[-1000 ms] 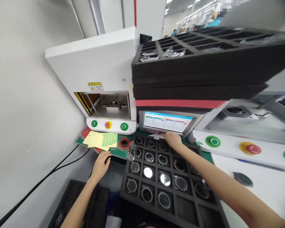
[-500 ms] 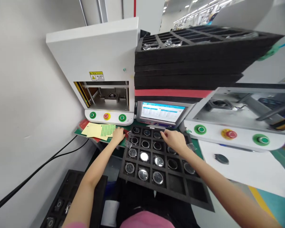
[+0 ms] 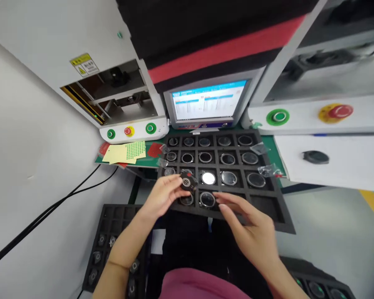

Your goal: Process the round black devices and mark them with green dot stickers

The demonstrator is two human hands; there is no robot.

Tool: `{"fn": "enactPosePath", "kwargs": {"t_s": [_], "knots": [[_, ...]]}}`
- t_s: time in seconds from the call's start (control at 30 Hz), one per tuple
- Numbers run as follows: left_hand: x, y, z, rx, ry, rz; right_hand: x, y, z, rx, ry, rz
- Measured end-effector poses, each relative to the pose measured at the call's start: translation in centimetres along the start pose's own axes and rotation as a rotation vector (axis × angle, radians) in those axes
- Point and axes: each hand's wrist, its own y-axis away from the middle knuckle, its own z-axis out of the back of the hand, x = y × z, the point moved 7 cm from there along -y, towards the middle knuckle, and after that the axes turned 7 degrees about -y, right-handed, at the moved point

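My left hand (image 3: 162, 196) holds a dark round watch case (image 3: 188, 182) between thumb and fingers, above the front left of a black foam tray (image 3: 266, 208). The case shows a back with a ring-shaped centre and a red spot. Watch cases with round glass faces sit in most of the tray's compartments. My right hand (image 3: 252, 226) hovers at the tray's front, thumb and fingers apart with nothing seen between them. Its fingertips are close to a front-row watch face (image 3: 207, 199); whether they touch it I cannot tell.
Behind the tray stands a screen (image 3: 208, 104) between two press machines with green and red buttons. Yellow sticker sheets (image 3: 124, 153) lie at left. Another dark watch case (image 3: 316, 157) rests on white paper at right. A lower black tray (image 3: 107, 226) holds more parts.
My left hand has come from beside the sticker sheets to over the tray, now with a watch case in it. My right hand has moved from the back row to the front. The view has tilted down.
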Motion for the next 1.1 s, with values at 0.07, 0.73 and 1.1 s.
{"fn": "enactPosePath", "kwargs": {"t_s": [0.07, 0.73, 1.1], "knots": [[1.7, 1.6, -3.2, 0.063, 0.174, 0.027, -0.7, 0.5, -1.0, 0.019, -0.121, -0.050], [0.4, 4.0, -8.9, 0.298, -0.697, -0.748, -2.7, 0.2, 2.9, 0.331, -0.016, 0.006], [0.1, 4.2, -9.4, 0.279, -0.670, -0.814, -1.2, 1.2, 4.2, 0.291, 0.037, 0.202]]}}
